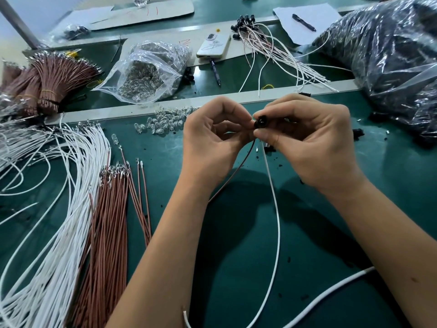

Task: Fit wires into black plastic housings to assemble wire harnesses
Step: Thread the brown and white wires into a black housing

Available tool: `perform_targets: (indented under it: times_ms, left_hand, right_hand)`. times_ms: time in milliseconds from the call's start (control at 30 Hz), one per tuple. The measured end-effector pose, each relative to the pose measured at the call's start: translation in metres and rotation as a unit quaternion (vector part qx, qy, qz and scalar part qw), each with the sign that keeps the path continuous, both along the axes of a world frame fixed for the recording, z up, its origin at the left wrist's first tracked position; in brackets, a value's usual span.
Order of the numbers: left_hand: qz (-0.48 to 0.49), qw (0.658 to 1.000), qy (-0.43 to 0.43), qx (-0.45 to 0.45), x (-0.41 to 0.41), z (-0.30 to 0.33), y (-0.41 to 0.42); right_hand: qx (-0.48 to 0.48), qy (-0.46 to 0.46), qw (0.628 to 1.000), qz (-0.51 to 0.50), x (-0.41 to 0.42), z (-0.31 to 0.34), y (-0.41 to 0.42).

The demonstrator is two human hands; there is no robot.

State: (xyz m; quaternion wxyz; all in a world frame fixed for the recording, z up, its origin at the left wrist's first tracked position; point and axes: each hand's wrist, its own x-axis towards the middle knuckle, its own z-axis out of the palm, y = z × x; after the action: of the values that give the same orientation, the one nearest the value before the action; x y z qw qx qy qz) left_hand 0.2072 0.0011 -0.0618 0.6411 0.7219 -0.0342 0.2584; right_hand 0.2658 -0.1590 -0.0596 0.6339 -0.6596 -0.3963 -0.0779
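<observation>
My right hand (pixel 305 138) pinches a black housing (pixel 260 121) btwn thumb & forefinger, just above the green desk (pixel 236 233). My left hand (pixel 212 140) is curled, fingertips meeting the housing, gripping a brown wire (pixel 233 172) that runs down under the wrist. A white wire (pixel 275 202) hangs below the right hand. Loose white wires (pixel 59 221) & brown wires (pixel 108 221) lie left of the hands; clear bulbs (pixel 163 124) sit just beyond.

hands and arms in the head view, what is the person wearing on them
Nothing that shows. The left hand and right hand are bare, with no gloves, rings or watch visible. Both forearms are bare to the frame edge; no sleeves appear.
</observation>
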Motion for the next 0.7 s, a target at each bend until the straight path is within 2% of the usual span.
perform_targets:
  times_ms: [333, 700]
  left_hand:
    - [0.015, 0.999, -0.008, 0.035, 0.0011, -0.0032, 0.0007]
    - [0.020, 0.999, -0.012, 0.025, -0.0005, -0.0021, -0.0014]
  right_hand:
    - [0.005, 0.001, 1.000, 0.011, 0.0030, -0.0046, 0.0008]
    - [0.004, 0.019, 1.000, 0.011, 0.0038, -0.0060, 0.0009]
